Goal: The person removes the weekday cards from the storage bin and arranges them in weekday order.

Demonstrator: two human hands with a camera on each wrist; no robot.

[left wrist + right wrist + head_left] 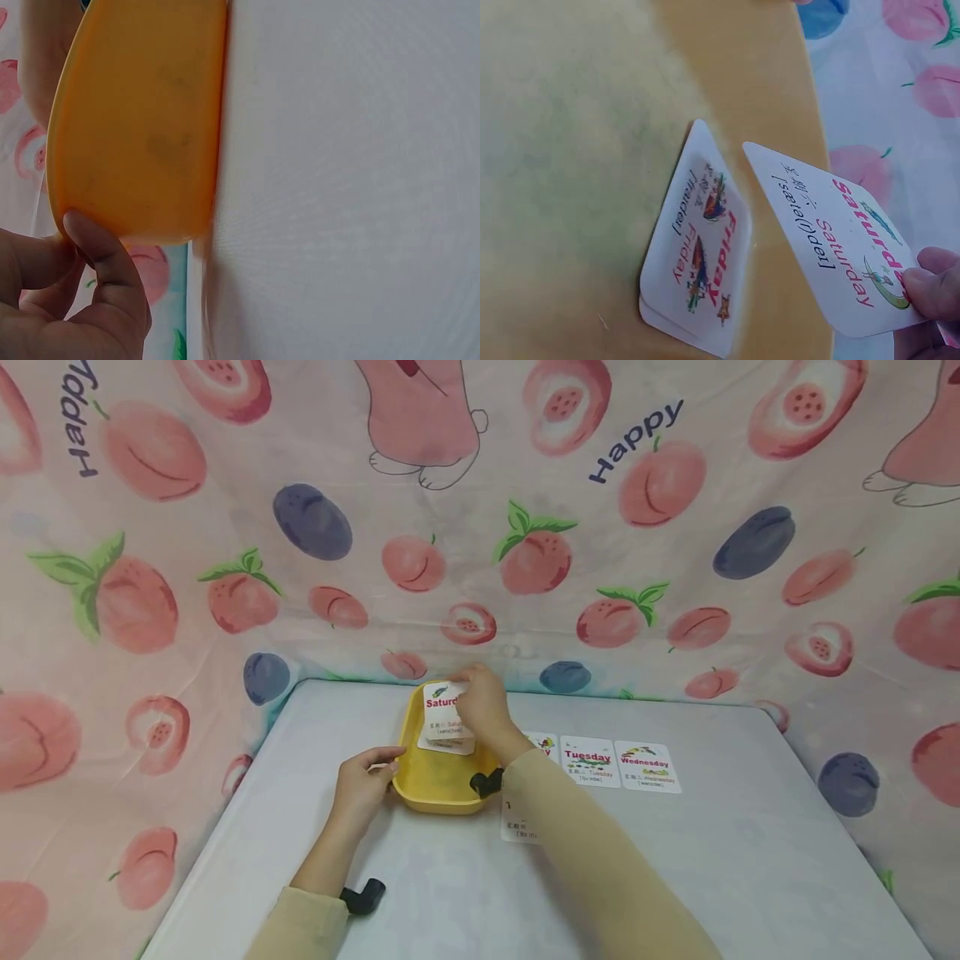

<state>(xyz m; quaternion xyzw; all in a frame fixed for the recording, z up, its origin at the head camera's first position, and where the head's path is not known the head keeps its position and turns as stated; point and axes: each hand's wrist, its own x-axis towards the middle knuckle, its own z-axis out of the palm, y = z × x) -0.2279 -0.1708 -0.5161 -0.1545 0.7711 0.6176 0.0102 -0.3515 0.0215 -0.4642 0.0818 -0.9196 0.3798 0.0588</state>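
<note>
Saturday is up in my right hand (483, 702): I've got the Saturday card (840, 247) pinched by one corner on its picture end, thumb across the printed face. It's over the far end of the yellow tray (442, 777), tilted, with the Friday card (694, 247) lying just beside it on the tray floor, and another card's edge peeking out under Friday. My left hand (363, 783) has the tray's near-left rim between thumb and fingers.

Now, how does this card handle? Light, I'd say, next to nothing; stiff enough to hold flat from a single corner, no droop showing. The face has a sheen, so I'd guess it's a bit slippery, and a hard squeeze could crease it. Best hold: an edge or a corner, lightly, clear of the words. The rounded corners look kind to fingertips.

Over on my right, the Tuesday card (590, 762) and Wednesday card (648, 767) lie face up on the white table (750, 860), side by side.
</note>
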